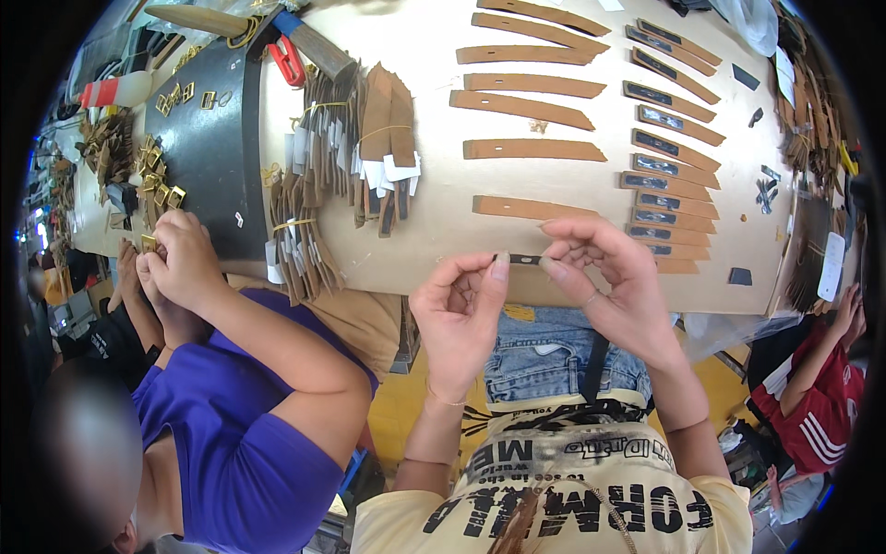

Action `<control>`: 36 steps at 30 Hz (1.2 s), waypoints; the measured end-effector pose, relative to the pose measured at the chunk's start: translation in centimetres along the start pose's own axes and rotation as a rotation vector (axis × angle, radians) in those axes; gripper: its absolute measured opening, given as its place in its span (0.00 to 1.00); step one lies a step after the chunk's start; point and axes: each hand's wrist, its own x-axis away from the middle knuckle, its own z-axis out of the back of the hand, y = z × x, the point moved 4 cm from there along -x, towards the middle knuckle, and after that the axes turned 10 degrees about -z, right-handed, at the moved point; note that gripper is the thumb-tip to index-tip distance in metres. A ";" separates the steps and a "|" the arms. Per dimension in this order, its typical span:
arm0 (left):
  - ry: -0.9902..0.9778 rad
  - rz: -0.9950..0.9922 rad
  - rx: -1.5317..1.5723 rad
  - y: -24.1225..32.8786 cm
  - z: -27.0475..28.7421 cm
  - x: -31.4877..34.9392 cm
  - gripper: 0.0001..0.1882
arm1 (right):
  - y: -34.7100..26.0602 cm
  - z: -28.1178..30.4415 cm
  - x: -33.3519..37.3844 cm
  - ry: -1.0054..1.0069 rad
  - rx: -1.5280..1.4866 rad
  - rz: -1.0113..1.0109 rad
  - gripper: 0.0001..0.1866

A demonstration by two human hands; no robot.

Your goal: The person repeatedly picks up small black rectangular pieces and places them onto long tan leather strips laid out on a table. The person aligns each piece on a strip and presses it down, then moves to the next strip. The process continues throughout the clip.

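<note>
A small dark strip with a pale slot in its middle [525, 260] is stretched between my two hands, just above the table's near edge. My left hand [461, 309] pinches its left end between thumb and forefinger. At the other end, the thumb and fingers of my right hand [616, 282] grip it. Just beyond the hands lies a brown leather strap with a slot [526, 207], its right end partly hidden by my right hand. Several similar straps [535, 150] lie above it. To their right is a column of straps bearing dark pieces [660, 201].
Bundled brown straps with white tags [309, 175] lie left, near a hammer [318, 51] and red clip [287, 61]. Beside me, a person in purple [249, 443] handles gold buckles [166, 194] by a black board [208, 138]. Dark scraps [741, 276] lie right.
</note>
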 end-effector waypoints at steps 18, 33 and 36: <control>0.080 -0.243 -0.705 0.4 -1.4 -3.7 0.04 | -0.6 -1.2 -4.0 0.187 0.140 -0.165 0.22; 0.070 -0.232 -0.761 0.5 -1.7 -3.8 0.04 | -0.7 -1.5 -4.5 0.202 0.121 -0.210 0.22; 0.074 -0.267 -0.794 0.6 -1.8 -3.8 0.04 | -0.8 -1.4 -4.6 0.207 0.152 -0.186 0.22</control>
